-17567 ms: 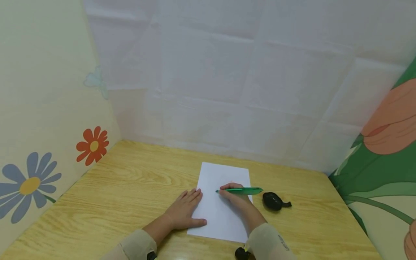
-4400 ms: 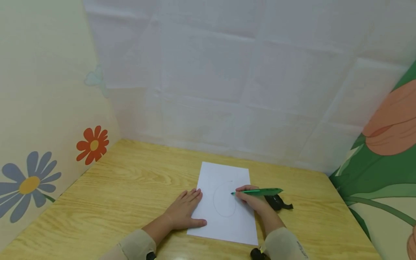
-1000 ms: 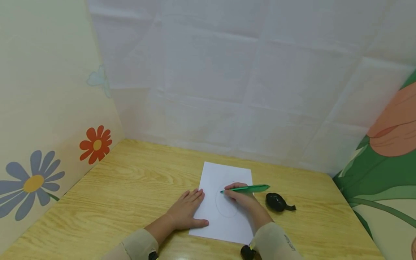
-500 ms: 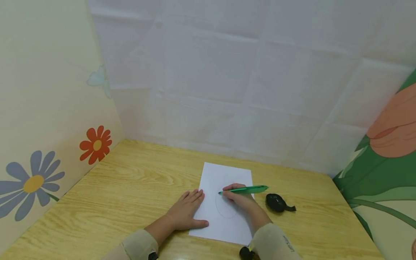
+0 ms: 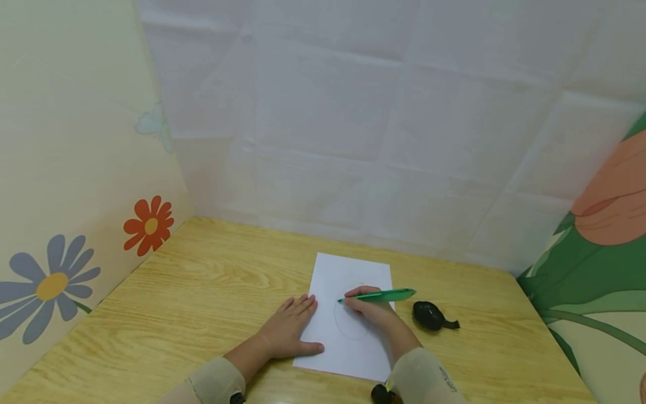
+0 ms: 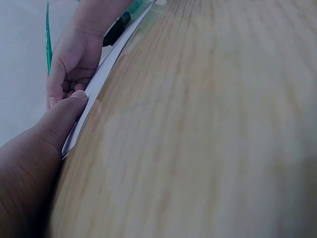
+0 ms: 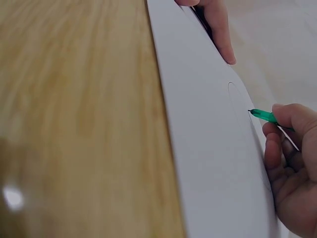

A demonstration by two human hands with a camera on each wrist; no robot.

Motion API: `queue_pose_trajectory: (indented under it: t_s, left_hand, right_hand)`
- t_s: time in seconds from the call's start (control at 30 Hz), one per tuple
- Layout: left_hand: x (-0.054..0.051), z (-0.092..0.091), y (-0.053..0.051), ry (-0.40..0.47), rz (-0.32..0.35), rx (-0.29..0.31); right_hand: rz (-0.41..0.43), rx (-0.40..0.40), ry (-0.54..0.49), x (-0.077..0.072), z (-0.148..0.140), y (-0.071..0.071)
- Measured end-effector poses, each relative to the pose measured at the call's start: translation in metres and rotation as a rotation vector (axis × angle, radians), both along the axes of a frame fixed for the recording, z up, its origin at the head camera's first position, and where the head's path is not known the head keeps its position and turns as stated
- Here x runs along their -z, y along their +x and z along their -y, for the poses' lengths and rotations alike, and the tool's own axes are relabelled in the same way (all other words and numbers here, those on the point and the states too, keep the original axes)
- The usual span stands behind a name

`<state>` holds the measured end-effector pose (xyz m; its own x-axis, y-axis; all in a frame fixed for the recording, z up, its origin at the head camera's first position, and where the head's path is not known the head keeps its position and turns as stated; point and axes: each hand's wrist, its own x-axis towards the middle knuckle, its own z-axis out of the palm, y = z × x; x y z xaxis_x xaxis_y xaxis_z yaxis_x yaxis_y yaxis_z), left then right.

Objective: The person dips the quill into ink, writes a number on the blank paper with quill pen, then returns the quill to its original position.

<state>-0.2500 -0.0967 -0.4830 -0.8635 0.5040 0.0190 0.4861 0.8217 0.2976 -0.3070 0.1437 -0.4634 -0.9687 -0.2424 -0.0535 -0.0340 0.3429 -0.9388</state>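
A white sheet of paper point(image 5: 328, 336) lies on the wooden table, with a thin oval outline drawn around its middle. My left hand point(image 5: 287, 330) rests flat on the sheet's left edge, fingers straight and thumb spread. With thumb and fingers, my right hand point(image 5: 375, 314) pinches a green pen point(image 5: 391, 295), its tip at the upper left of the oval. In the right wrist view the dark tip of the pen point(image 7: 261, 115) meets the paper point(image 7: 208, 144) beside the drawn line. Part of the oval is hidden under my right hand.
A glossy black rounded object with a short tail point(image 5: 428, 315) lies on the table point(image 5: 227, 269) right of the paper. A small black round thing point(image 5: 382, 394) shows by my right sleeve. A white sheet backdrop point(image 5: 323, 140) and flower-printed side panels point(image 5: 50, 168) enclose the table.
Since the earliest frame, an oval outline has appeared on the paper. Over the last second the pen tip has shifted slightly left and down with my right hand. My left hand stays put.
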Motion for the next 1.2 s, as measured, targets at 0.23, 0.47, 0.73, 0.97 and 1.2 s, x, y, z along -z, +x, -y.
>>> queue_pose_trajectory:
  t_s: [0.23,0.47,0.73,0.97,1.2]
  left_hand:
    - [0.0,0.0,-0.001,-0.001,-0.001,-0.001]
    - [-0.001,0.0,0.0,-0.001,0.0,-0.001]
    - [0.0,0.0,0.0,-0.003,0.01,-0.006]
    - [0.006,0.0,0.003,-0.018,0.004,0.002]
    - [0.015,0.002,0.003,-0.034,-0.016,0.009]
  right_hand:
    - [0.002,-0.001,0.003,0.003,0.0,-0.002]
    - [0.001,-0.004,-0.015,0.003,0.0,-0.002]
    - [0.015,0.031,-0.072,0.008,-0.001,-0.004]
    - [0.0,0.098,-0.119,0.021,-0.005,0.004]
    - [-0.005,0.176,-0.134,0.036,-0.013,0.01]
